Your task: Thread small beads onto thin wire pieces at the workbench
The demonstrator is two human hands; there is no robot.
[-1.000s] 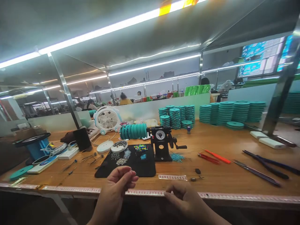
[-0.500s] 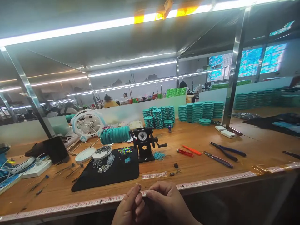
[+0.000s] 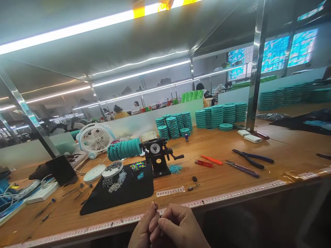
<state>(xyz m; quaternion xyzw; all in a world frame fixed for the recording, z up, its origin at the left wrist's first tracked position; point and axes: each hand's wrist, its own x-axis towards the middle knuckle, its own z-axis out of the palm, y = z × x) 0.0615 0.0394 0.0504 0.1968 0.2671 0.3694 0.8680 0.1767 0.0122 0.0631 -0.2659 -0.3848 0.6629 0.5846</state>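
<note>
My left hand (image 3: 144,225) and my right hand (image 3: 179,224) are close together at the front edge of the table, fingertips nearly meeting. Both are closed in a pinch; whatever they hold is too small or hidden to make out. Just beyond them lies a short strip of measuring tape (image 3: 170,191). Behind that stands a black hand-cranked winder (image 3: 159,158) with a dial, carrying a row of teal spools (image 3: 124,149). A black mat (image 3: 124,196) to the left holds a white dish of grey pieces (image 3: 112,169), small metal bits and coloured beads (image 3: 138,166).
Stacks of teal spools (image 3: 217,116) line the back. Pliers (image 3: 249,159), tweezers (image 3: 241,168) and an orange-handled tool (image 3: 211,159) lie to the right. A white fan (image 3: 96,139) and a dark phone-like slab (image 3: 61,170) stand left. A tape measure (image 3: 219,198) runs along the front edge.
The camera view has tilted slightly. My right hand has come closer to my left, and both remain pinched.
</note>
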